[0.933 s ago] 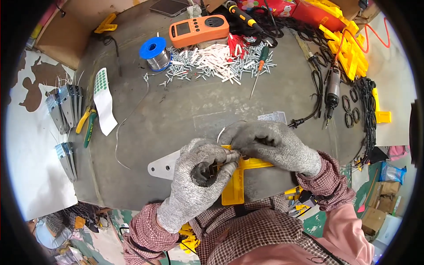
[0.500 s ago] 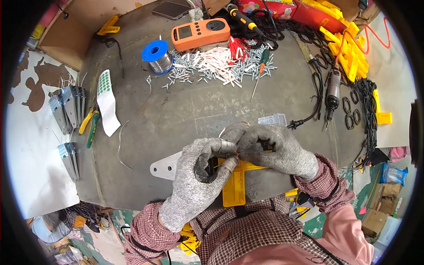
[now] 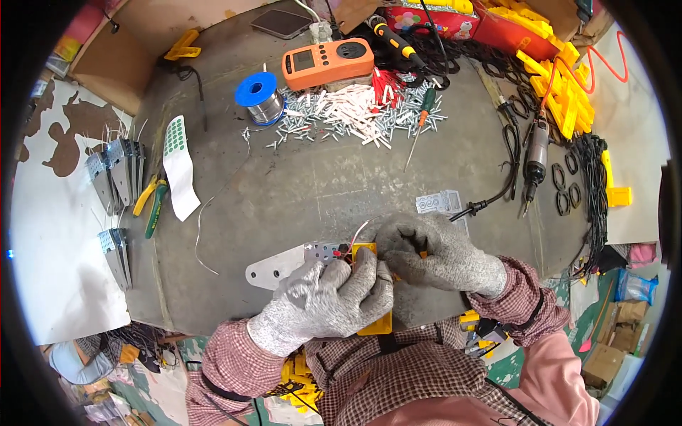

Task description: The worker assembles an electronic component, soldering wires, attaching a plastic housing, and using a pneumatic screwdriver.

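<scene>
1. Head view: your left hand (image 3: 323, 302), in a grey knit glove, is bent over a long yellow plastic piece (image 3: 376, 326) at the near edge of the grey table (image 3: 284, 192). Fingertips look close together, but I honestly can't tell if they're clamped on it, since your glove covers the contact.

2. Your right hand (image 3: 435, 254), same kind of glove with a dark palm, is just beside it on the right. Fingers curled in, and I can't tell what's between them; a small yellow-orange bit peeks out.

3. A thin white wire (image 3: 359, 233) arcs up between your hands, with a small red part (image 3: 337, 253) right by your left fingers.

4. Just past your left hand you've got a flat pale-grey metal plate with round holes (image 3: 273, 270), partly tucked under the glove.

5. Beyond your right hand lies a light-grey printed panel (image 3: 437, 202), near a black cable.

6. Further back: blue-flanged spool of silver wire (image 3: 261, 99), orange box-shaped meter with a round socket (image 3: 328, 64), and a heap of silver screws and slim white sticks (image 3: 349, 112) in front of it.
</scene>
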A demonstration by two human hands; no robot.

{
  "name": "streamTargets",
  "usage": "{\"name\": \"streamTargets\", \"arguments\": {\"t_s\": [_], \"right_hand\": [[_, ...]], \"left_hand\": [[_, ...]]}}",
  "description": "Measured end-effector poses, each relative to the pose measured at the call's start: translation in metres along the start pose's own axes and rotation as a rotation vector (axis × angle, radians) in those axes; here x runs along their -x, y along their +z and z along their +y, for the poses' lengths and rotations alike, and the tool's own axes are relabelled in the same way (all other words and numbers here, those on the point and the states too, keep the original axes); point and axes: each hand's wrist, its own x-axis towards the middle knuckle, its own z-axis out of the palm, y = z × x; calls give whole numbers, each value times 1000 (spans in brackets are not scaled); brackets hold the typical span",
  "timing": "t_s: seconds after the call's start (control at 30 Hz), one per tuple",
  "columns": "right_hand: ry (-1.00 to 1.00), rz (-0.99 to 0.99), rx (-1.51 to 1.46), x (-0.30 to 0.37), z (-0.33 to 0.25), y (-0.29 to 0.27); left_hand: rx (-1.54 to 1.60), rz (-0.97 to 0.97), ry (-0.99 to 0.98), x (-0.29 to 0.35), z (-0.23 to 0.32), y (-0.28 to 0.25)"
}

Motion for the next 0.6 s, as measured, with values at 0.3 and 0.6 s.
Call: {"name": "streamTargets", "arguments": {"t_s": [0.3,0.6], "right_hand": [[-433,120,196,0,-30,4],[-438,105,230,0,-15,-2]], "left_hand": [[1506,-156,-965,-12,-10,-11],[1298,-44,-803,-7,-1,-12]]}}
